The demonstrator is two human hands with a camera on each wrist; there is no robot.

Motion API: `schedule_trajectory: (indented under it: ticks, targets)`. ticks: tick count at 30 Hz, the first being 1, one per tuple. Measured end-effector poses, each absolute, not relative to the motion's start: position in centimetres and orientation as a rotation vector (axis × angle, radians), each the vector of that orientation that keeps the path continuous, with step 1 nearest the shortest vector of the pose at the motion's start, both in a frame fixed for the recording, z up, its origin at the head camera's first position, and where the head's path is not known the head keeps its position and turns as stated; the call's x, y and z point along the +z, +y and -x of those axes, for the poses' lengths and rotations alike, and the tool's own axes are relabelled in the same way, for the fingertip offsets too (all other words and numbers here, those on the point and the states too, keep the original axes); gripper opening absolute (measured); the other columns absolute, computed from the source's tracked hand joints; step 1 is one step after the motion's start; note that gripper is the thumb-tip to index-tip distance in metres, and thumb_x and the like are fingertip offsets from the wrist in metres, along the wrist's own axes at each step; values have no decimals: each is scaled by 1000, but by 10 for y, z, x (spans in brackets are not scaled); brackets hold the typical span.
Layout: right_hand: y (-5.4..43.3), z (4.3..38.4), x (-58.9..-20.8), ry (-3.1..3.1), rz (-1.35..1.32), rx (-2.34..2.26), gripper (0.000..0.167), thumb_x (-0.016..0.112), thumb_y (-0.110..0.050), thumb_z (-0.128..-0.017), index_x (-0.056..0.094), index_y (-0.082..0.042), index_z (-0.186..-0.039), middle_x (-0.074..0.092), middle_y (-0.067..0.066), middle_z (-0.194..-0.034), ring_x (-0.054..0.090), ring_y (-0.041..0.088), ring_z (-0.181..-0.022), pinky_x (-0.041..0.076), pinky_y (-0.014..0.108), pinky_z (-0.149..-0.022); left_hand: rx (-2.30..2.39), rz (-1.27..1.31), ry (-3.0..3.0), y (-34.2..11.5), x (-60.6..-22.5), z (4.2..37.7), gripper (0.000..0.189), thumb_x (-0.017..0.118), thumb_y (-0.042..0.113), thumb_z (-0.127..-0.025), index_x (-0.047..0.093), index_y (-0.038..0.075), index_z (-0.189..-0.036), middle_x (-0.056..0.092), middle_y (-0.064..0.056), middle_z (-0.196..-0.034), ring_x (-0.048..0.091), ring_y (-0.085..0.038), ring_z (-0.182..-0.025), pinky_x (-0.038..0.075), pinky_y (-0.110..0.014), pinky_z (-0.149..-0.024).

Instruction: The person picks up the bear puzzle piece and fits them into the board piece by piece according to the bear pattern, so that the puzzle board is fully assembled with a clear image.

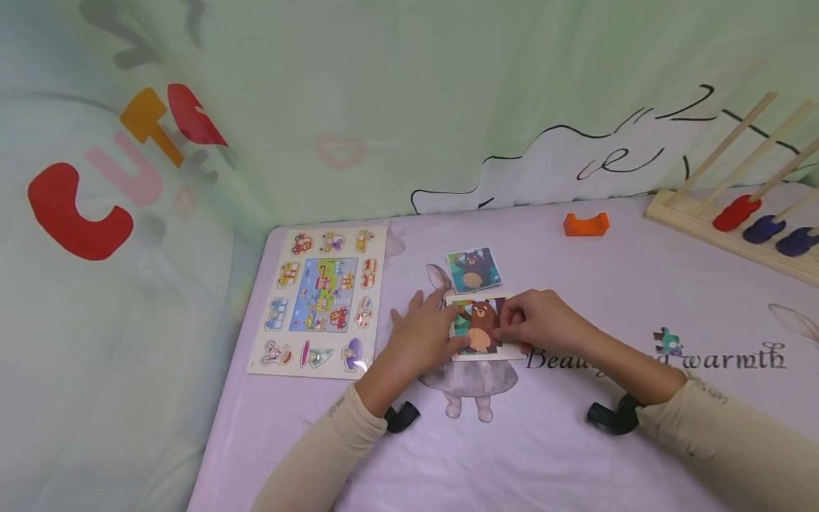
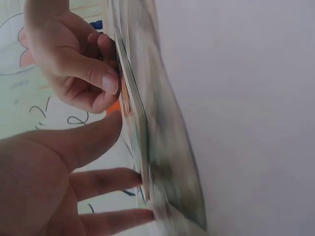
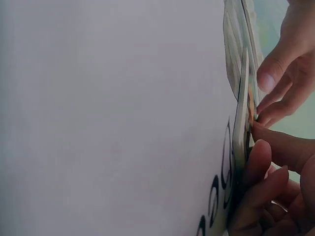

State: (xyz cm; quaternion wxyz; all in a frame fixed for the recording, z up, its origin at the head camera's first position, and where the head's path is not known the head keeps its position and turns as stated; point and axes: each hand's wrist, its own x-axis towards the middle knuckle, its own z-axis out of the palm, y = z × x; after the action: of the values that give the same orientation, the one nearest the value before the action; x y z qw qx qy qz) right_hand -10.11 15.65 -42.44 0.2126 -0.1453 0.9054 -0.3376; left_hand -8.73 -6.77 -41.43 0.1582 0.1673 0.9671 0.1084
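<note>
A small jigsaw puzzle (image 1: 481, 327) of a brown bear lies in its pale tray, with blank backing showing at its lower right. My left hand (image 1: 424, 331) is spread over the tray's left side. Its thumb reaches the lower part of the picture, and its fairly straight fingers touch the tray edge (image 2: 142, 142) in the left wrist view. From the right, my right hand (image 1: 544, 321) pinches at the picture's dark right-hand jigsaw piece (image 1: 498, 304), mostly hidden by curled fingers. Just above the tray lies a matching bear picture card (image 1: 474, 270).
A loose teal jigsaw piece (image 1: 668, 342) lies right of my right hand. A vehicle peg puzzle board (image 1: 264, 359) is at the left. Toward the back are an orange block (image 1: 585, 225) and a wooden bead stand (image 1: 755, 244). Green curtain cloth (image 1: 384, 92) borders the table's far edge.
</note>
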Motion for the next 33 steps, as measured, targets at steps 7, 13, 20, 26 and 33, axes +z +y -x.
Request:
schedule_trajectory:
  ticks: [7,13,20,26,33]
  targets:
    - [156,107,-429,2475,429,-924,19,80,-24,-87,66,-15,-79,59,-3,-59,57,14,-53,42,28,-60,290,-413,2815,-61,-415,89,56,73,54,-90,64,24,-136,45,-11,-158,39,-44,-147,37,-79,-100]
    - [155,108,-428,2463,425,-910,20,80,-26,-87,66,-14,-80,58,-3,-59,56,13,-53,41,29,-61,291,-392,2817,-58,-414,90,57,76,51,-88,64,24,-137,47,-12,-156,40,-45,-145,37,-80,-98]
    - [155,108,-426,2466,429,-908,21,82,-26,-86,65,-14,-79,58,-3,-59,56,13,-52,40,29,-61,295,-381,2815,-55,-413,90,56,77,49,-88,64,24,-136,47,-13,-154,41,-45,-144,38,-80,-97]
    - [155,107,-425,2481,425,-904,23,82,-27,-85,65,-15,-78,57,-3,-57,56,13,-51,40,29,-60,281,-377,2823,-54,-413,90,54,75,50,-89,64,24,-135,49,-11,-152,44,-42,-142,41,-78,-96]
    - [154,106,-426,2500,426,-895,24,82,-27,-86,64,-14,-75,56,-4,-55,56,13,-48,39,28,-57,257,-349,2827,-51,-415,90,53,74,53,-89,62,29,-135,50,-7,-149,47,-39,-137,43,-75,-95]
